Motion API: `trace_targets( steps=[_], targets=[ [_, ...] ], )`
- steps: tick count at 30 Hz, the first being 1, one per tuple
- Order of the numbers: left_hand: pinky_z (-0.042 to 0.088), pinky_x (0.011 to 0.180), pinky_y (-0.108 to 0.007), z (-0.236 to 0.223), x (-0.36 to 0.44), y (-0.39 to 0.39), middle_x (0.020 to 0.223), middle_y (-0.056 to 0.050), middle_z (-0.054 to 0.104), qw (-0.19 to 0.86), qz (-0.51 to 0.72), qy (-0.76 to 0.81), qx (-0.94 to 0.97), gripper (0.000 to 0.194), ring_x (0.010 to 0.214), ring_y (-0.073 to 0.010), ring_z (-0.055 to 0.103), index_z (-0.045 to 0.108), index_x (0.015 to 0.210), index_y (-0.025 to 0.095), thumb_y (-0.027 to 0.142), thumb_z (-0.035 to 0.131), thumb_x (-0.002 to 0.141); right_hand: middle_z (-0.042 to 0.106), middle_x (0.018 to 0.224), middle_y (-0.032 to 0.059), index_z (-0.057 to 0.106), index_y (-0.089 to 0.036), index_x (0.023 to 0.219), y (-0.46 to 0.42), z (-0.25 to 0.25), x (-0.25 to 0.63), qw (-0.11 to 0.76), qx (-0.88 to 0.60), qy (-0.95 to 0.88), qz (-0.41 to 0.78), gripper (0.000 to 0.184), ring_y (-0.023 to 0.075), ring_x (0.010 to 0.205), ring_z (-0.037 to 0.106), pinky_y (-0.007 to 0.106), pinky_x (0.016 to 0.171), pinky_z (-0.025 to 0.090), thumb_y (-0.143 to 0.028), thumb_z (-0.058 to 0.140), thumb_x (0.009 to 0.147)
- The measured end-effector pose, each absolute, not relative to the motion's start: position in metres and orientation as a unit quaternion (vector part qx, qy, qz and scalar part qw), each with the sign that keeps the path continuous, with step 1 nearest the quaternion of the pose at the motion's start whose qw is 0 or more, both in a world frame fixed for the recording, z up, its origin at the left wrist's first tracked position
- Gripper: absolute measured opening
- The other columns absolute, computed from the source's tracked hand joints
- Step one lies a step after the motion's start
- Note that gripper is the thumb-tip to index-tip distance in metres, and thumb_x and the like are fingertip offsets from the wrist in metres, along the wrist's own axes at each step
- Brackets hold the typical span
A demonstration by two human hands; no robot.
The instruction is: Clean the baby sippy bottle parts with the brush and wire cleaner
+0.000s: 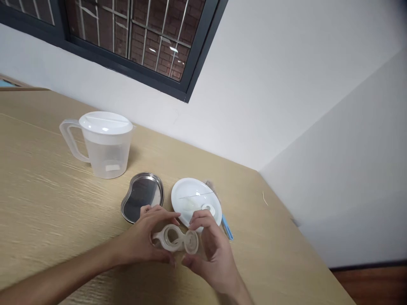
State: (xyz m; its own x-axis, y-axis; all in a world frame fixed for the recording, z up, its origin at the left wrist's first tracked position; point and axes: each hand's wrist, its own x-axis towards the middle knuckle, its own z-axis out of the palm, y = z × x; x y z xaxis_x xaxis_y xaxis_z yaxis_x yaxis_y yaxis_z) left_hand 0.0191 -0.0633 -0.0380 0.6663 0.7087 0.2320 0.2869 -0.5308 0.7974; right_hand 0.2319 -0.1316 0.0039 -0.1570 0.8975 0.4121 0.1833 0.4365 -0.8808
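Note:
A small translucent plastic cup (pixel 171 238) with an open flip lid (pixel 191 242) is between my two hands at the lower middle, its round mouth facing up. My left hand (pixel 152 237) curves around the cup's left side, thumb in front and fingers behind. My right hand (pixel 210 250) is at the lid side with thumb and fingers apart and bent around the lid; I cannot tell whether they touch it. Just beyond the hands lie a kidney-shaped metal dish (pixel 141 192) and a white oval dish (pixel 186 190), which holds a white ring-shaped piece (pixel 208 209) and a thin needle-like stick.
A translucent measuring jug (pixel 108 148) with a white lid and handle stands at the back left. A blue stick-like thing (pixel 227 227) pokes out right of the white dish. The wooden table (pixel 260 254) meets the white wall behind; a barred window is above.

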Motion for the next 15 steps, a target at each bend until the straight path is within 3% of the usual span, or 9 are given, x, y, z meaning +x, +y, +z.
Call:
trace_targets(
  steps=[10,15],
  targets=[
    [0.036,0.105,-0.050,-0.040,0.021,-0.063,0.122,-0.005,0.068,0.401,0.280,0.300,0.819,0.084,0.115,-0.0307,0.054,0.057,0.134,0.031,0.052,0.090,0.060,0.055,0.100,0.0034,0.066,-0.027,0.098,-0.117,0.050,0.256,0.628,-0.388,-0.595,0.318,0.036,0.0197,0.091,0.055,0.030,0.075,0.043,-0.036,0.086,0.070],
    [0.041,0.103,-0.047,-0.041,0.020,-0.064,0.122,-0.005,0.068,0.410,0.302,0.302,0.806,0.077,0.117,-0.0293,0.055,0.058,0.130,0.030,0.047,0.090,0.063,0.060,0.097,0.0039,0.066,-0.025,0.096,-0.101,0.048,0.293,0.639,-0.503,-0.556,0.171,0.036,0.0206,0.091,0.053,0.034,0.082,0.039,-0.040,0.085,0.069]
  ],
)
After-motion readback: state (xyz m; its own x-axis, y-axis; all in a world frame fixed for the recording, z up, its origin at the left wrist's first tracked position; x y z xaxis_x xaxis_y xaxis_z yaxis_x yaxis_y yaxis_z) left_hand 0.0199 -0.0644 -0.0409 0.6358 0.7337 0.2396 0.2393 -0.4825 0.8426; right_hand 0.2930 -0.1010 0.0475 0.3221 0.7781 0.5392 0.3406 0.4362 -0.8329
